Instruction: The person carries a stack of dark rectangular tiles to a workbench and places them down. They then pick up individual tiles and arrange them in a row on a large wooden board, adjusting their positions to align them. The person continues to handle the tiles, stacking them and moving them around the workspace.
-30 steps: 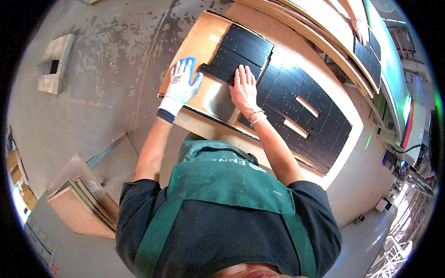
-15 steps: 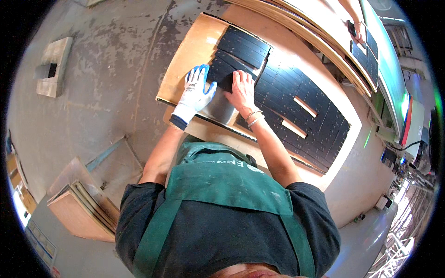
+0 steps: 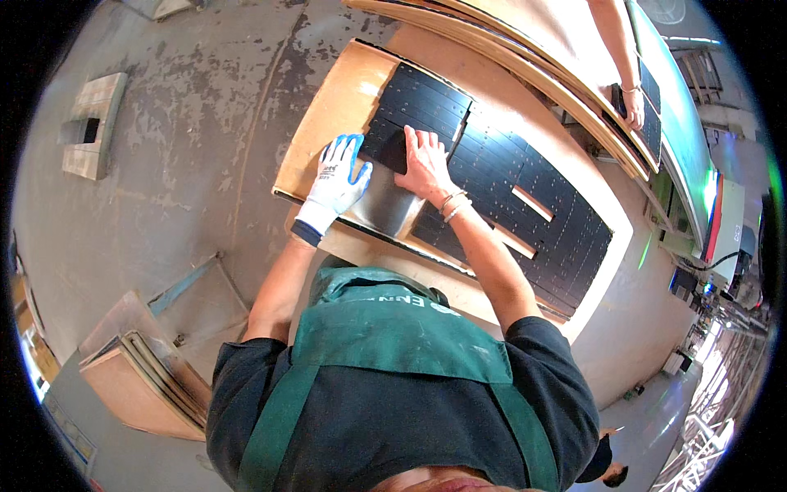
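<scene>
A plywood board (image 3: 311,131) lies before me, largely covered with dark slatted panels (image 3: 525,189) dotted with small bright spots. Between my hands sits a glossy black piece (image 3: 379,201) that catches the light, up against a slatted black block (image 3: 420,97). My left hand (image 3: 336,179), in a white glove with blue fingertips, rests at the piece's left edge, fingers stretched and thumb apart. Bare, with bracelets at the wrist, my right hand (image 3: 424,168) lies over the piece's right side. Its fingers are extended, and their tips reach the slatted block's lower edge.
Stacked curved boards (image 3: 508,57) run along the far side, where another person's hand (image 3: 633,108) touches a dark panel. Sheets (image 3: 152,377) lean at lower left. A wooden block with a square hole (image 3: 94,127) lies on the floor. Another person (image 3: 602,463) shows at lower right.
The slanted gap between the glossy piece and the slatted block has closed. Both my hands stay on or beside the piece. The other person's hand has shifted down along the far stack.
</scene>
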Action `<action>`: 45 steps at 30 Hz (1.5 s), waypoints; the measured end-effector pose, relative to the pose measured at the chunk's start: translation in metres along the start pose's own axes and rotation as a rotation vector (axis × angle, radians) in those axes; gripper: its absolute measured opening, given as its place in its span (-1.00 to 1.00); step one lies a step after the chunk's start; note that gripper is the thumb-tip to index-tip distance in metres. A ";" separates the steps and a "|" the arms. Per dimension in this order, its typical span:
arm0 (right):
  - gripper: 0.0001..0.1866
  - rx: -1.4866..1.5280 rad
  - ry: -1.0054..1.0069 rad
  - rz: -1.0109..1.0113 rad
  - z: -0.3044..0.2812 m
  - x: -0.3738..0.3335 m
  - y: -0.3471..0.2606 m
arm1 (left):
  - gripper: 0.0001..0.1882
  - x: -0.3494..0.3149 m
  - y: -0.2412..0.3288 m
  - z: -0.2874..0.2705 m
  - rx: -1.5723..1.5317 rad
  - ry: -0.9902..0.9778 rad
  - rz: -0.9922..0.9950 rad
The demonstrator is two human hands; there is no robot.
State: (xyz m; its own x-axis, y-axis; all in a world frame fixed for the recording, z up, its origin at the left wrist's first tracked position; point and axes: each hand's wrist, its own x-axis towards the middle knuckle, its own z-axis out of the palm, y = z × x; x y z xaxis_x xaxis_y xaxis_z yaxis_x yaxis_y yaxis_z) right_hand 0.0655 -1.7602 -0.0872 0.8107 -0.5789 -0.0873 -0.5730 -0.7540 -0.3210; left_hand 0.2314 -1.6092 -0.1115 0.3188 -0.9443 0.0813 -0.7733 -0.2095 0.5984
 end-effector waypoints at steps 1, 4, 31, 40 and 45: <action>0.05 0.006 -0.002 -0.038 -0.005 0.005 0.001 | -0.35 -0.001 -0.002 0.002 0.015 0.009 0.004; 0.10 0.048 -0.125 -0.037 -0.017 0.010 0.000 | -0.35 -0.001 -0.006 0.005 -0.017 0.030 -0.005; -0.13 -0.149 -0.029 0.084 -0.018 0.066 0.054 | -0.28 -0.084 -0.052 -0.088 -0.580 0.282 -0.929; -0.07 -0.143 -0.048 0.096 -0.020 0.065 0.055 | -0.27 -0.191 -0.067 0.007 -0.838 0.197 -1.169; -0.08 -0.154 -0.038 0.073 -0.021 0.067 0.052 | -0.35 -0.197 -0.091 0.026 -1.602 0.460 -0.994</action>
State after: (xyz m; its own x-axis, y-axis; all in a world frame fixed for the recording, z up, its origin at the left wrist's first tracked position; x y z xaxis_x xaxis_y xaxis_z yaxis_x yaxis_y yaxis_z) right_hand 0.0872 -1.8450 -0.0898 0.7688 -0.6236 -0.1417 -0.6395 -0.7509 -0.1646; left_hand 0.2253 -1.4105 -0.2027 0.5614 -0.4689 -0.6819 0.8001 0.0970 0.5920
